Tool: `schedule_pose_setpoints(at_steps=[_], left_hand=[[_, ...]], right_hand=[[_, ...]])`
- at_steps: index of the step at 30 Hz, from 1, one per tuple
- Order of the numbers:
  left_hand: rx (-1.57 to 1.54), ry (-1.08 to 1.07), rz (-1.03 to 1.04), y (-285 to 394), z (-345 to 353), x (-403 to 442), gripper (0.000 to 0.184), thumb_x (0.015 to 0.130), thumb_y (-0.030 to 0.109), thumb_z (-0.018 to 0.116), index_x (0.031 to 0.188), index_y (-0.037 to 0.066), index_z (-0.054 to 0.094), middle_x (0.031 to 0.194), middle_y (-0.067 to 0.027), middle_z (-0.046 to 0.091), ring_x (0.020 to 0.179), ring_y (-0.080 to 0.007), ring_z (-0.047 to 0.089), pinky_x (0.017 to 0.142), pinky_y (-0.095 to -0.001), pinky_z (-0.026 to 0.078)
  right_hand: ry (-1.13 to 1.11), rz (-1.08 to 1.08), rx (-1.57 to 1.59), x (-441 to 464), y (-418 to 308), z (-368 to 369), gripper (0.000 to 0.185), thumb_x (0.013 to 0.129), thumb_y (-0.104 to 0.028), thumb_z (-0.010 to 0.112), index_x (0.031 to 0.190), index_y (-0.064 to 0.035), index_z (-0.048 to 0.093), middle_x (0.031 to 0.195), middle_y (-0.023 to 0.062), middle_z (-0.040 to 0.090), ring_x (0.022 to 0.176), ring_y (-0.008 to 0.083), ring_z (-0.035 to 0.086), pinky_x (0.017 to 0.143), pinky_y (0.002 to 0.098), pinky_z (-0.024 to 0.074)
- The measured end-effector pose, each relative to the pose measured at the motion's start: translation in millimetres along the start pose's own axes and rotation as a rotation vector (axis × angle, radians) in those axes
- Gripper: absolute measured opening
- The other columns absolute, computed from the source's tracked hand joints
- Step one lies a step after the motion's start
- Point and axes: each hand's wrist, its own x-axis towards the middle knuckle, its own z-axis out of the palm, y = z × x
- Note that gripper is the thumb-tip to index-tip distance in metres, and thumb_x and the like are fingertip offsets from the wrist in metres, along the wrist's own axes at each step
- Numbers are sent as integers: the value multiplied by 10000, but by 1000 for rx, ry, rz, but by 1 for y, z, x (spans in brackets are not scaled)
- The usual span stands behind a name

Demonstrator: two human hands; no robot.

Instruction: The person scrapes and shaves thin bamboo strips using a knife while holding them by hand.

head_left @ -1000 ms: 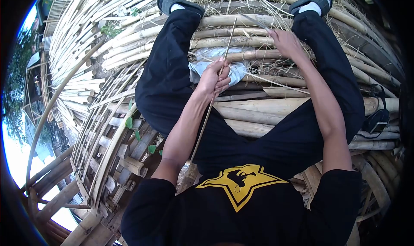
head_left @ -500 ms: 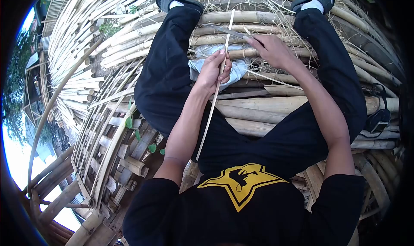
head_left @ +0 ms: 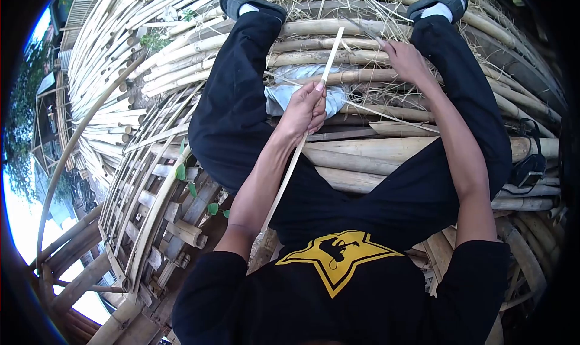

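1. Left hand (head_left: 304, 110): fingers curled shut around a thin pale strip (head_left: 333, 55), thumb laid along its upper face. Strip clamped about mid-length.
2. Strip runs both ways from this grip: far end up and slightly right, bare, pointing away from the body; near end slanting down along the inner side of the left forearm toward the shirt.
3. Right hand (head_left: 408, 62): up and right of the left grip, well apart from it. Fingers closed on a knife (head_left: 367, 33); handle mostly hidden in the palm. Blade angles up and left, its point near the strip's far end. Cannot tell whether they touch.
4. Just behind the left grip, a crumpled pale blue cloth (head_left: 280, 97) on the bamboo.
5. Below and right of the grip, between the thighs, thick bamboo poles (head_left: 362, 148) lie side by side.
6. Beyond the grip, loose shavings (head_left: 393, 12) scattered between two dark shoes (head_left: 254, 8).
7. Nearer the body than the grip: black shirt with a yellow star print (head_left: 314, 257).
8. Left of the grip, past the dark trousers (head_left: 229, 97): slatted bamboo framework (head_left: 160, 203), green leaves (head_left: 180, 171) beside it.
9. Far right of the grip: small black strapped device (head_left: 527, 171) on poles.
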Motion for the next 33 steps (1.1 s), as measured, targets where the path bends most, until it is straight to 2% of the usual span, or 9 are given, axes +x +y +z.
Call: schedule_pose_setpoints(at_steps=[1,4,6,8,11,14,21,24,33], left_hand=[[3,2,-4,1,-2,-1,238,1017,292,405,908,86,457,535,38,312,323,-46,246,294,-211,221],[-50,7,-6,7,-5,7,255,1010,311,423,903,80,443,539,18,344,337,-59,291,311,-214,257],[-11,52,-8,9,-1,10,240,1013,282,422,950,59,484,549,17,389,326,-49,290,304,-198,253],[23,59,2,7,1,12,244,1010,279,433,976,46,497,551,16,399,328,-48,298,308,-198,265],[64,71,18,7,3,12,255,1004,272,454,1018,26,517,553,18,405,332,-46,308,315,-199,282],[105,93,40,7,1,13,261,1000,269,466,1034,17,529,549,24,393,337,-43,310,320,-202,284],[143,120,53,8,4,13,251,1000,267,469,1015,21,519,529,36,358,333,-42,300,317,-209,264],[114,84,73,5,2,13,246,1000,266,468,990,23,504,527,38,352,326,-45,293,306,-212,254],[123,96,56,-6,-9,17,237,1004,262,456,972,28,481,519,36,318,318,-50,273,281,-219,222]], right_hand=[[32,96,-8,2,4,-1,534,969,-443,375,855,13,629,821,249,628,806,422,599,727,502,448],[148,146,90,-2,-10,-7,577,973,-461,349,835,27,622,804,252,622,792,429,593,727,497,446],[78,150,142,-10,-37,-8,555,972,-459,372,847,22,619,787,240,619,770,425,584,711,496,438],[-106,-81,202,-23,-66,-10,505,971,-439,401,844,4,608,744,221,609,719,416,573,681,489,434],[-190,-237,140,-35,-80,4,466,968,-422,419,832,-14,598,704,217,596,686,412,571,655,486,434],[-254,-230,163,-45,-83,10,467,968,-421,415,808,-19,589,677,219,587,670,412,573,645,485,439],[-201,-160,124,-43,-76,6,483,963,-426,422,778,-11,588,686,216,593,689,423,572,646,491,439],[-159,-211,88,-41,-71,5,494,959,-437,427,767,-10,586,680,215,593,691,426,571,646,494,435],[-73,-205,-5,-26,-49,19,464,950,-448,430,805,-58,635,703,212,609,711,425,583,657,507,439]])
